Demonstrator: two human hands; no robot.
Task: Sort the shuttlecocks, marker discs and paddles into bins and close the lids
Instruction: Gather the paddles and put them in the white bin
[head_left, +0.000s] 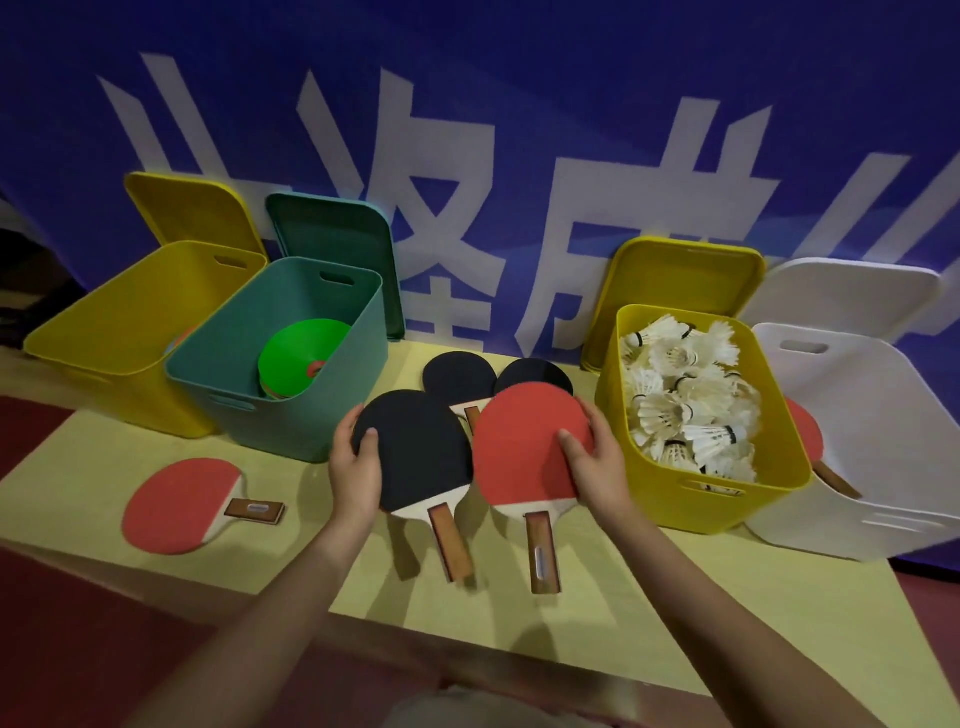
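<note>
My left hand grips the left edge of a black-faced paddle, held above the yellow table. My right hand grips the right edge of a red-faced paddle beside it. Two more black paddles lie behind them on the table. Another red paddle lies flat at the left. A red paddle leans inside the white bin. The right yellow bin is full of white shuttlecocks. Marker discs, the top one green, sit in the teal bin.
A second yellow bin stands at the far left. All bins are open; a yellow lid, a teal lid, another yellow lid and a white lid lean on the blue banner wall. Red floor borders the table.
</note>
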